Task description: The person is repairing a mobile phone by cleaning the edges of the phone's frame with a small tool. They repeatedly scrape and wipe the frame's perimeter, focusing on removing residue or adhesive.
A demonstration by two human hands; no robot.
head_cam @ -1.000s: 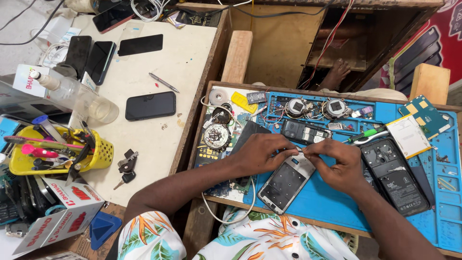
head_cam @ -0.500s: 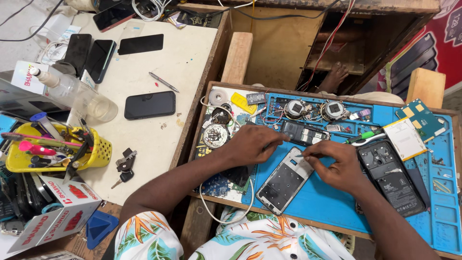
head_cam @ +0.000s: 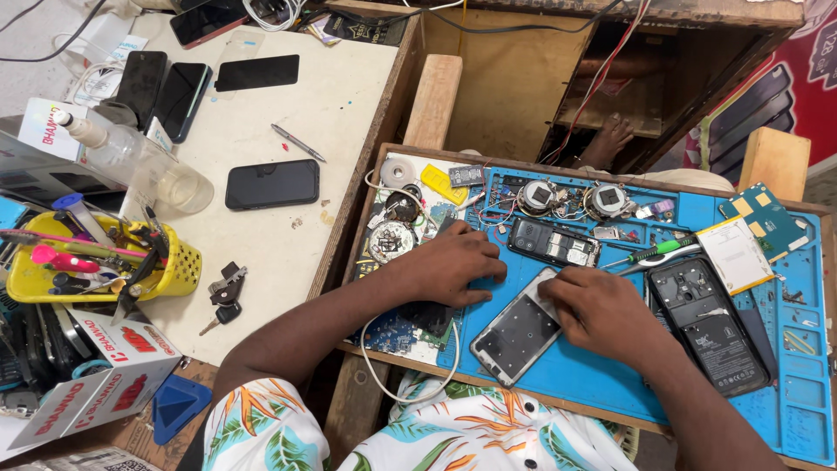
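Observation:
A phone screen panel [head_cam: 516, 331] lies face down and tilted on the blue repair mat [head_cam: 602, 375]. My right hand [head_cam: 602, 316] rests with curled fingers on the panel's upper right corner. My left hand [head_cam: 455, 264] lies flat on the mat just left of the panel, fingers together, holding nothing that I can see. An opened black phone body [head_cam: 554, 242] lies just beyond both hands. A second opened phone [head_cam: 708, 323] lies to the right of my right hand.
A green-handled screwdriver [head_cam: 649, 253], circuit boards [head_cam: 767, 218], round parts [head_cam: 391, 240] and a white cable [head_cam: 384, 384] crowd the mat. On the white table to the left lie a black phone [head_cam: 272, 184], a pen [head_cam: 296, 142], keys [head_cam: 225, 292], a yellow tool basket [head_cam: 96, 266] and a bottle [head_cam: 113, 148].
My left hand has slid off the panel's top edge to the left and now lies flat on the mat. My right hand stays at the panel's upper corner.

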